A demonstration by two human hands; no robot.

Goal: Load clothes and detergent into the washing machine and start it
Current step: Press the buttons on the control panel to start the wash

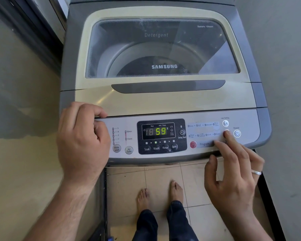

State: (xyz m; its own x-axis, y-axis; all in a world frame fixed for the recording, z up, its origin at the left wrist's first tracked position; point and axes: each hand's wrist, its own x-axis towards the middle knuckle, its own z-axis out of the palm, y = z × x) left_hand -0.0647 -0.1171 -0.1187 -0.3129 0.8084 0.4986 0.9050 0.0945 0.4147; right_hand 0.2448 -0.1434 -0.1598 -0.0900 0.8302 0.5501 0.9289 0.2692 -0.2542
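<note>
A grey and beige top-load washing machine [163, 100] fills the view, its glass lid [162, 49] down; through the glass the drum shows dimly. The control panel [163, 136] is lit, and its display [157, 131] reads 59 in green. My left hand [82, 141] rests on the panel's left end, fingers curled over the lid's front edge, holding nothing. My right hand [233, 169] has its index fingertip on a round button [226, 132] just left of the power button [237, 133]; the other fingers are spread. No clothes or detergent are visible.
Grey walls close in on both sides of the machine. A dark door frame [42, 32] runs along the upper left. My bare feet [161, 195] stand on beige floor tiles [125, 188] in front of the machine.
</note>
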